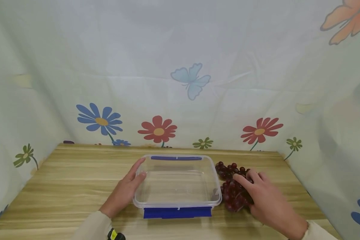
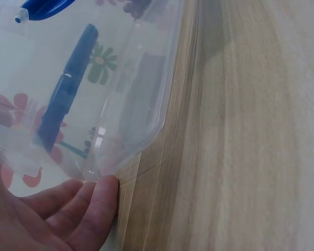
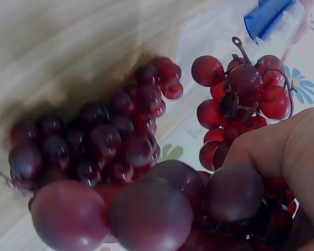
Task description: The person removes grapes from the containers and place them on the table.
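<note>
A clear plastic food container (image 1: 177, 204) with blue clips stands without a lid, nothing inside it. My left hand (image 1: 123, 193) holds its left side, thumb at the rim; the left wrist view shows the fingers (image 2: 97, 214) against the lower corner of the container wall (image 2: 141, 99). Right of the container, my right hand (image 1: 265, 201) grips a bunch of dark red grapes (image 1: 235, 198). In the right wrist view a finger (image 3: 272, 144) curls over the gripped grapes (image 3: 233, 193). Another grape bunch (image 3: 104, 141) lies beside it on the table.
The wood-grain table (image 1: 78, 180) extends left of the container. A pale curtain (image 1: 132, 66) printed with flowers and butterflies encloses the back and both sides. A black and yellow object (image 1: 115, 235) shows at the left wrist.
</note>
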